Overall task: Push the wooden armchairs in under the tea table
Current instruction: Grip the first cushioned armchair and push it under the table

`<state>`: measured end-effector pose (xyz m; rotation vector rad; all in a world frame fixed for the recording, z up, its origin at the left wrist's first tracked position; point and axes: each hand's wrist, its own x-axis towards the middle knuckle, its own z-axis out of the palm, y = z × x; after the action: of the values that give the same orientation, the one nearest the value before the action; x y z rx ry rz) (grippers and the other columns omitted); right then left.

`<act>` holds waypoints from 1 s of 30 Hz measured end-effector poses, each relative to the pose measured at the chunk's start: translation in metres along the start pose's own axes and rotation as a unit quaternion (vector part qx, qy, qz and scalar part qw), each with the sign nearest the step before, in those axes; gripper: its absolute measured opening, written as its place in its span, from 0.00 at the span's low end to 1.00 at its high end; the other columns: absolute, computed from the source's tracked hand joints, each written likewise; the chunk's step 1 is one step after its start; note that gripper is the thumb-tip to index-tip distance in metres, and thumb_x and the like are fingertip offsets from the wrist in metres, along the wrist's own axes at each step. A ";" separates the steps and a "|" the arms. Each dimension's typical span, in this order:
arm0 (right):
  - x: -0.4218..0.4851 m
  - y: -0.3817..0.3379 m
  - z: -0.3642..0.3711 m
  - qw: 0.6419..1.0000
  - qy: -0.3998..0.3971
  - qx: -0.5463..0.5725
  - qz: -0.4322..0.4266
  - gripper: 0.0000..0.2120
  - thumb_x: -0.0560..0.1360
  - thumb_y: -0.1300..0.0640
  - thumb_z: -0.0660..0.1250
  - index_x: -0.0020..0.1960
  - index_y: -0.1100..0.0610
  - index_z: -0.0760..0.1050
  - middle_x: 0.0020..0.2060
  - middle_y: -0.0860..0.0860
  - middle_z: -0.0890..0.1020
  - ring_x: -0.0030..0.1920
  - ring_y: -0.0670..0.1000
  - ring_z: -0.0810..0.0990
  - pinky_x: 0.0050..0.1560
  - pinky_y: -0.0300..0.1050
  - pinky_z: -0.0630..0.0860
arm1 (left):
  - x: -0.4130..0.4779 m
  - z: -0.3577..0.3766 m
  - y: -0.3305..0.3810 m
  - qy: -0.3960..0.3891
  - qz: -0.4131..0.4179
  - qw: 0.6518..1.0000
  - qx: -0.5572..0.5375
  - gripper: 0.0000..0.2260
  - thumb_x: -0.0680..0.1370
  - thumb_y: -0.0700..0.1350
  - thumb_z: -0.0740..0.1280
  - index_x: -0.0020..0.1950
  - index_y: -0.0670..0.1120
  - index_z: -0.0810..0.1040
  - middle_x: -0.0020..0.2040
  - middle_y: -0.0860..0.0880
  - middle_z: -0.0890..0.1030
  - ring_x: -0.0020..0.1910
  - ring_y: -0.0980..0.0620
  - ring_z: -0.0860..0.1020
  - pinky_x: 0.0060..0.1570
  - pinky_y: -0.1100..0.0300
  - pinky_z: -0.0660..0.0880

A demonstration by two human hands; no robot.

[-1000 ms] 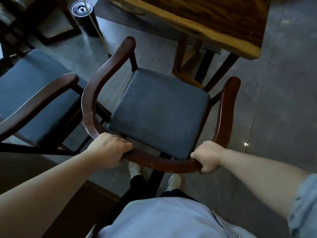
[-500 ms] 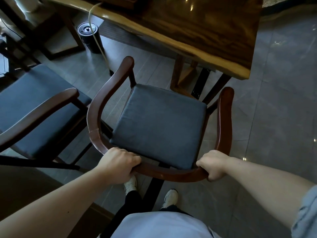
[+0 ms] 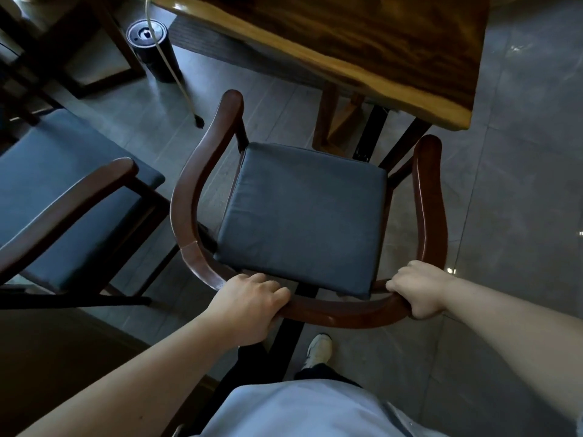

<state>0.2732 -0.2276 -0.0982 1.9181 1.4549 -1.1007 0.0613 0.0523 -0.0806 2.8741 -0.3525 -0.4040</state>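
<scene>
Gripping the armchair [image 3: 303,216] back rail, left hand [image 3: 249,307] and right hand [image 3: 416,288] fingers closed around it, push evenly and straight; its front sits just short of the bench [image 3: 362,42] edge.

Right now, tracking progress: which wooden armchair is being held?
The armchair facing the tea table; both hands grip its curved back rail. The left armchair stands untouched.

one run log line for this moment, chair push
step: pushing armchair | left hand: gripping back rail | right hand: gripping back rail | tea table: seat not yet under | second armchair: left, untouched
</scene>
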 end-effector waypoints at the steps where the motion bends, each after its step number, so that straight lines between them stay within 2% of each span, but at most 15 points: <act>1: -0.001 -0.003 -0.001 1.000 0.004 0.025 0.000 0.09 0.67 0.49 0.67 0.44 0.47 0.69 0.41 0.46 0.76 0.48 0.51 0.78 0.54 0.50 0.73 | -0.003 -0.002 -0.002 0.000 0.006 1.000 -0.008 0.09 0.72 0.54 0.65 0.49 0.52 0.76 0.41 0.54 0.80 0.40 0.48 0.77 0.38 0.53 0.77; 4: -0.009 -0.020 -0.008 0.994 0.042 0.100 -0.016 0.19 0.66 0.41 0.67 0.54 0.45 0.71 0.49 0.45 0.77 0.52 0.48 0.76 0.56 0.49 0.73 | -0.013 -0.009 -0.019 0.011 0.014 0.999 -0.028 0.15 0.72 0.58 0.60 0.51 0.52 0.77 0.45 0.54 0.81 0.46 0.49 0.78 0.46 0.52 0.77; 6: -0.015 -0.046 -0.020 0.981 0.080 0.172 -0.037 0.25 0.66 0.40 0.65 0.61 0.44 0.70 0.53 0.44 0.76 0.54 0.45 0.75 0.58 0.46 0.72 | -0.027 -0.009 -0.039 0.015 0.001 0.999 -0.037 0.18 0.72 0.60 0.60 0.54 0.52 0.78 0.50 0.54 0.82 0.51 0.49 0.79 0.55 0.51 0.75; 9: -0.015 -0.097 -0.043 0.951 0.144 0.263 -0.070 0.26 0.70 0.43 0.64 0.67 0.47 0.69 0.58 0.45 0.76 0.57 0.46 0.75 0.58 0.45 0.73 | -0.050 -0.006 -0.070 0.036 -0.031 0.998 -0.036 0.20 0.72 0.60 0.60 0.60 0.52 0.77 0.57 0.53 0.81 0.59 0.50 0.76 0.67 0.50 0.65; 11: -0.003 -0.130 -0.056 0.942 0.186 0.273 -0.059 0.26 0.73 0.48 0.64 0.70 0.50 0.66 0.62 0.48 0.75 0.60 0.50 0.74 0.61 0.49 0.72 | -0.057 -0.003 -0.081 0.041 -0.036 0.998 -0.038 0.19 0.73 0.55 0.65 0.62 0.52 0.76 0.60 0.52 0.80 0.62 0.49 0.75 0.68 0.48 0.64; 13: 0.012 -0.159 -0.068 0.942 0.206 0.266 -0.010 0.25 0.74 0.51 0.62 0.71 0.51 0.65 0.64 0.50 0.74 0.62 0.54 0.74 0.60 0.53 0.73 | -0.056 0.000 -0.087 0.036 -0.032 0.998 -0.036 0.21 0.70 0.51 0.72 0.62 0.51 0.76 0.59 0.51 0.80 0.61 0.48 0.76 0.67 0.47 0.65; 16: 0.029 -0.184 -0.079 0.947 0.220 0.225 0.066 0.18 0.75 0.53 0.63 0.64 0.53 0.69 0.58 0.51 0.78 0.54 0.57 0.79 0.51 0.54 0.76 | -0.045 0.000 -0.105 0.013 -0.007 0.999 -0.041 0.21 0.68 0.48 0.75 0.60 0.51 0.77 0.57 0.51 0.81 0.59 0.49 0.77 0.65 0.47 0.69; 19: 0.031 -0.189 -0.074 0.941 0.257 0.202 0.088 0.15 0.72 0.57 0.63 0.59 0.52 0.71 0.50 0.50 0.82 0.46 0.57 0.82 0.44 0.52 0.78 | -0.032 -0.004 -0.122 -0.038 0.046 0.998 -0.020 0.12 0.73 0.48 0.66 0.56 0.53 0.78 0.50 0.54 0.83 0.53 0.50 0.79 0.56 0.53 0.75; 21: 0.031 -0.191 -0.073 0.935 0.286 0.188 0.096 0.14 0.71 0.58 0.65 0.56 0.52 0.73 0.45 0.49 0.83 0.41 0.57 0.83 0.37 0.47 0.76 | -0.024 -0.009 -0.129 -0.081 0.065 0.994 0.017 0.11 0.73 0.47 0.64 0.55 0.53 0.77 0.49 0.55 0.82 0.51 0.50 0.79 0.52 0.52 0.75; 23: 0.035 -0.195 -0.080 0.926 0.314 0.177 0.110 0.12 0.68 0.57 0.69 0.50 0.51 0.75 0.39 0.49 0.83 0.35 0.56 0.82 0.31 0.45 0.68 | -0.019 -0.014 -0.138 -0.103 0.076 0.991 0.036 0.12 0.75 0.46 0.65 0.57 0.53 0.76 0.51 0.55 0.81 0.53 0.51 0.78 0.56 0.52 0.73; 30: 0.070 -0.203 -0.131 0.894 0.394 0.155 0.149 0.12 0.65 0.55 0.75 0.43 0.54 0.73 0.33 0.51 0.83 0.30 0.59 0.81 0.28 0.44 0.63 | 0.000 -0.049 -0.187 -0.121 0.034 0.991 0.052 0.09 0.76 0.50 0.67 0.56 0.54 0.76 0.53 0.55 0.80 0.57 0.53 0.76 0.59 0.54 0.72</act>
<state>0.1290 -0.0246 -0.0660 2.9149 1.3077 -0.4198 0.1144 0.2386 -0.0805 2.9075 -0.5265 -0.7459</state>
